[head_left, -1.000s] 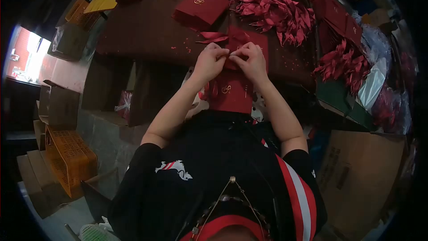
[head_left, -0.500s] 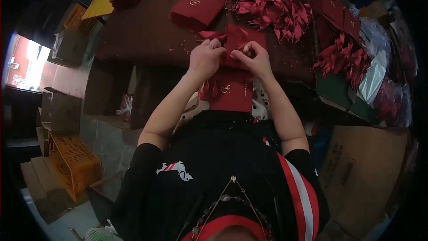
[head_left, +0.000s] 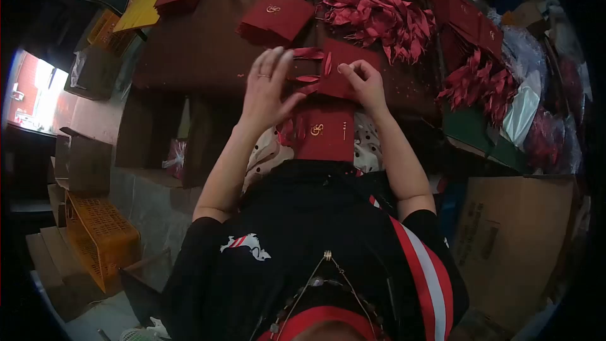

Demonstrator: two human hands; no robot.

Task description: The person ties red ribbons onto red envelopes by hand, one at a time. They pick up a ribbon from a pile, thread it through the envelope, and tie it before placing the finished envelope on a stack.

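Observation:
A dark red paper bag (head_left: 336, 54) lies on the near edge of the cloth-covered table, with red ribbon loops (head_left: 308, 53) at its left side. My left hand (head_left: 265, 88) is open beside these loops, fingers stretched and spread. On the bag's right part, my right hand (head_left: 367, 90) is closed, thumb and forefinger close together on the bag; the other fingers are curled and partly hidden. Below, across my lap, lies another red bag (head_left: 334, 136) with a gold logo and red ribbon at its left.
Stacked red bags (head_left: 278, 16) lie farther back on the brown cloth (head_left: 189, 57), beside a heap of red ribbons (head_left: 379, 12). At right are more bags (head_left: 470, 19), ribbons (head_left: 480, 85) and clear plastic (head_left: 527, 104). A carton (head_left: 514, 240) and an orange crate (head_left: 104, 233) flank me.
My left hand has let go of the ribbon, opened and moved left. The ribbon now forms loops at the bag's left side. My right hand remains at the bag.

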